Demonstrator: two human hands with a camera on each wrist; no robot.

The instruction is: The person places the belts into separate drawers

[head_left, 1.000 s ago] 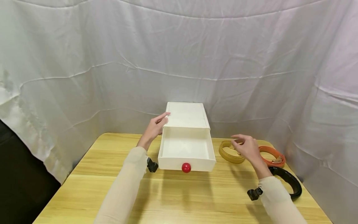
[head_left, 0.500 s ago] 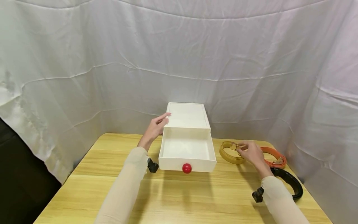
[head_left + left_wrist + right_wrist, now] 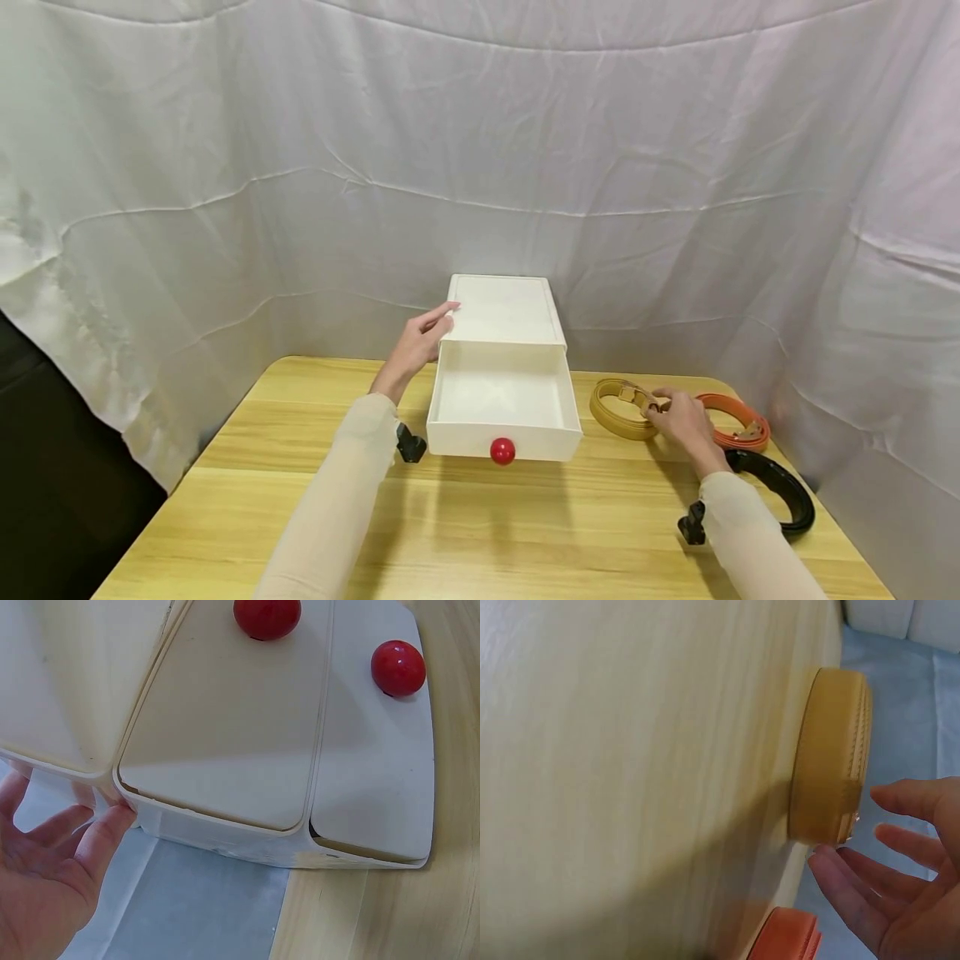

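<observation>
Centre of the head view, the white drawer box (image 3: pixel 504 312) sits at the back of the wooden table (image 3: pixel 465 533) with its drawer (image 3: pixel 501 410) pulled well out toward the viewer, red knob (image 3: pixel 502 451) facing front; the drawer's inside looks bare, nothing in it as far as the view shows. The left hand (image 3: pixel 417 343) rests on the box's upper left corner, fingers straight and relaxed against the edge, gripping nothing, just steadying. Over at the right of the frame, the right hand (image 3: pixel 681 417) is down at the coiled tan belt (image 3: pixel 621 407); its fingers curl at the buckle end in the head view, yet the wrist view shows them loosely spread just beside the coil (image 3: pixel 831 776), so whether there is a firm hold cannot be told. An orange belt (image 3: pixel 738 423) lies just behind that hand and a black belt (image 3: pixel 783 492) nearer the lower right; all three belts lie on the table, outside the drawer. Judging by this: drawer open, belts yet to be moved.
</observation>
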